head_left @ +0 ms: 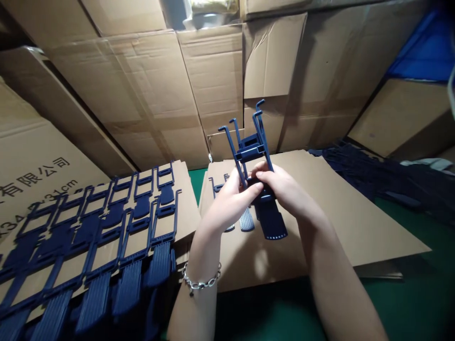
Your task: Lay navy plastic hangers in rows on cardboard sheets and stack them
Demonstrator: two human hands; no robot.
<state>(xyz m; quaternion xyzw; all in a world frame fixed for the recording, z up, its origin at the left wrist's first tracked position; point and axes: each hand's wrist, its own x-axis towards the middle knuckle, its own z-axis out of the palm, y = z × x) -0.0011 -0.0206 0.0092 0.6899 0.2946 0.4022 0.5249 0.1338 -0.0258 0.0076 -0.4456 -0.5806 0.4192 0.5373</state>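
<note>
Over the cardboard sheet, the left hand, wearing one bracelet, and the right hand grip one dark-blue framework with four hooked tips. Left of the sheet, at least six dark-blue frames lie in rows.

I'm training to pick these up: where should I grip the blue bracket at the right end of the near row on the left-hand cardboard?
Probably by its broad ribbed tongue, coming from the near side: the tongue points that way, while the thin hooked prongs face away and the neighbouring bracket lies close on the left.
</note>
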